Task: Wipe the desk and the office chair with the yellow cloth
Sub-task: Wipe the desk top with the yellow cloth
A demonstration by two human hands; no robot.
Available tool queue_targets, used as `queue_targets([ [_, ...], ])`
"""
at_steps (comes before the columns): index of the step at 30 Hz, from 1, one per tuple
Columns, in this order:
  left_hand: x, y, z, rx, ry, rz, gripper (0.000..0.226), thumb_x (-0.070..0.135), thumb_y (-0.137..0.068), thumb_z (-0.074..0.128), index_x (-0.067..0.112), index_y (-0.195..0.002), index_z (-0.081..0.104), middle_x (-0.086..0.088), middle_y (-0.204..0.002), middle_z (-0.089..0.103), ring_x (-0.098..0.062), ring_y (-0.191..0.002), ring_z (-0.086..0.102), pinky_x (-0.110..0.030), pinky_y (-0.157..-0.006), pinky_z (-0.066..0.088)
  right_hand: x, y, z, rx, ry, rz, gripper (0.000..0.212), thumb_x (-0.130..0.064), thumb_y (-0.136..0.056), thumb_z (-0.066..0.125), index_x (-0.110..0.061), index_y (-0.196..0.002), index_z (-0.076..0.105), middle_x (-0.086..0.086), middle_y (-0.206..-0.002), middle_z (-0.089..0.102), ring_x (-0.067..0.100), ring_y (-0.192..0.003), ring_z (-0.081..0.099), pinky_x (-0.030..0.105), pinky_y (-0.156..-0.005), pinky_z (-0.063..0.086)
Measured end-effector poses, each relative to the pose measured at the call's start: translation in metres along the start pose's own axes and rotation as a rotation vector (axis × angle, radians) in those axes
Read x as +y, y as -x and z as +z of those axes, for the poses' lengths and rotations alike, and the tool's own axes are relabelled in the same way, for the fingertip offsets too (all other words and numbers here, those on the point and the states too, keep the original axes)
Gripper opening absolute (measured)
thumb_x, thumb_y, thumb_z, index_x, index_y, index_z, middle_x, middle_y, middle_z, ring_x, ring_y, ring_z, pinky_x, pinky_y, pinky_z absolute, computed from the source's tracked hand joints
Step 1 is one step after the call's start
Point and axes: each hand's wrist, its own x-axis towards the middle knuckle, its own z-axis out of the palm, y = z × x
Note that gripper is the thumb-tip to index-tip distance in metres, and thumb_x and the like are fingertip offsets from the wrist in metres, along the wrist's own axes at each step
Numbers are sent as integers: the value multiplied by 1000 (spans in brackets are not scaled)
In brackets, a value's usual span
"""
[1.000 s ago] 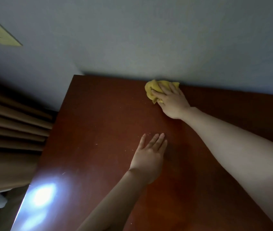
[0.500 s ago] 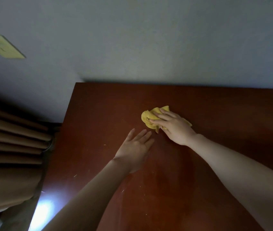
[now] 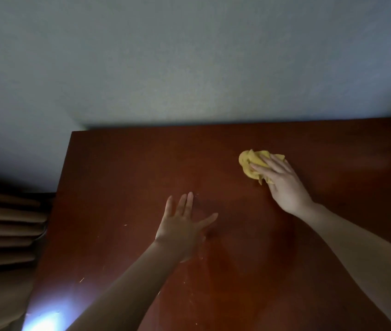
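Note:
The reddish-brown wooden desk (image 3: 122, 177) fills the lower part of the head view, its back edge against the wall. A crumpled yellow cloth (image 3: 251, 163) lies on the desk right of centre. My right hand (image 3: 283, 185) presses on the cloth with straight, spread fingers and covers its near right part. My left hand (image 3: 184, 225) lies flat on the desk, palm down and fingers straight, left of and nearer than the cloth. The office chair is out of view.
A pale grey wall (image 3: 189, 68) rises behind the desk. Brown pleated curtains (image 3: 5, 225) hang beside the desk's left edge. A bright glare patch (image 3: 43, 323) sits at the desk's near left corner. Small specks dot the surface near my left hand.
My right hand has slid the cloth from the desk's back edge toward me, then off to the right. My left hand stays flat on the desk, its thumb now spread. The view has shifted.

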Motion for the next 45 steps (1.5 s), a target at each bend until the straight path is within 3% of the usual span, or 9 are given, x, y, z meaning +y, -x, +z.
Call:
queue_targets([
  [17, 2, 8, 10, 84, 150, -50, 57, 41, -102, 27, 48, -146, -8, -21, -153, -26, -35, -141, -26, -59, -108, -17, -47, -114, 23, -62, 163, 188, 49, -31, -100, 36, -35, -148, 25, 0, -159, 10, 29, -145, 3, 45, -117, 3],
  [22, 1, 27, 21, 124, 259, -166, 54, 38, -100, 32, 42, -149, 9, -14, -155, -28, -31, -129, -41, -59, -104, -22, -102, -92, 41, -132, 169, -30, 49, -30, -99, 38, -38, -146, 27, -6, -159, 11, 24, -146, 3, 40, -117, 5],
  [29, -14, 64, 25, 144, 374, -247, 43, 39, -101, 30, 39, -144, 27, -10, -159, -17, -32, -139, -32, -57, -104, -21, -126, -28, 46, -284, 183, -207, 48, -28, -102, 37, -36, -147, 25, -5, -159, 10, 22, -147, -1, 40, -118, 2],
  [35, -11, 92, 28, 158, 485, -243, 40, 34, -101, 31, 38, -140, 38, -7, -161, -7, -32, -142, -26, -57, -108, -19, -134, 35, 32, -412, 112, -177, 45, -21, -103, 35, -31, -146, 30, -4, -158, 15, 19, -147, 3, 35, -118, 6],
  [38, -3, 102, 26, 154, 613, -217, 39, 35, -102, 29, 37, -140, 39, -6, -161, -2, -30, -143, -23, -55, -110, -17, -142, 60, 14, -506, 3, -71, 37, -19, -102, 37, -25, -137, 48, 4, -153, 32, 21, -145, 17, 35, -114, 21],
  [40, 3, 107, 22, 159, 689, -188, 40, 36, -102, 30, 35, -141, 40, -5, -161, 3, -28, -145, -19, -54, -111, -15, -147, 76, -3, -542, -107, 30, 27, -21, -102, 36, -24, -116, 59, 11, -136, 51, 25, -129, 43, 40, -103, 36],
  [41, 6, 109, 19, 156, 727, -174, 40, 37, -102, 30, 34, -141, 40, -5, -161, 7, -28, -146, -16, -53, -112, -14, -149, 83, -11, -521, -170, 73, 24, -22, -102, 36, -27, -102, 59, 14, -119, 60, 25, -108, 55, 39, -93, 42],
  [43, 13, 112, 12, 154, 826, -152, 41, 37, -102, 32, 31, -142, 41, -4, -159, 17, -27, -148, -2, -51, -115, -6, -156, 95, -27, -395, -281, 140, 26, -23, -102, 35, -30, -82, 50, 15, -89, 61, 21, -73, 52, 35, -71, 40],
  [45, 20, 114, 7, 159, 979, -109, 43, 36, -102, 36, 25, -143, 40, -4, -154, 32, -24, -142, 25, -40, -117, 16, -165, 104, -39, -238, -336, 189, 27, -23, -102, 34, -31, -80, 48, 4, -73, 54, 17, -63, 45, 32, -63, 34],
])
